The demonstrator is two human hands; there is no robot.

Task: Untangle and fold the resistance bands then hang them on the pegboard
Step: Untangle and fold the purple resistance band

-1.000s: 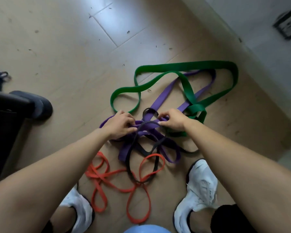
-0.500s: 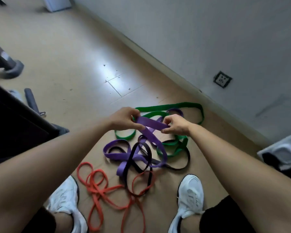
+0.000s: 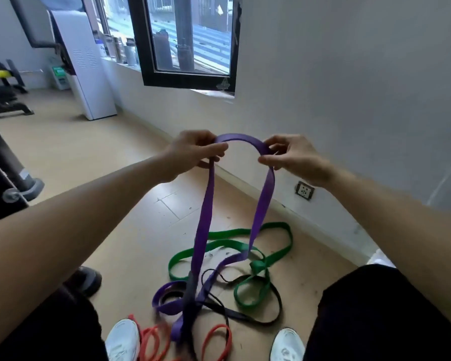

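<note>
I hold a wide purple resistance band (image 3: 205, 222) up at chest height. My left hand (image 3: 193, 149) pinches its top arc on one side and my right hand (image 3: 289, 155) pinches it on the other. Two purple strands hang down to the floor, where the lower end is still wound into a black band (image 3: 275, 306). A green band (image 3: 227, 247) lies knotted on the floor behind them. An orange band (image 3: 214, 334) lies between my white shoes. No pegboard is in view.
A grey wall with a socket (image 3: 304, 190) runs along the right, with a dark-framed window (image 3: 188, 48) above. A white cabinet (image 3: 89, 74) stands at the back left. Gym equipment (image 3: 3, 92) and a black post base (image 3: 26, 188) are on the left.
Both hands have risen from the floor pile to chest height, drawing the purple band up out of the tangle. My view has tilted up toward the window and wall.
</note>
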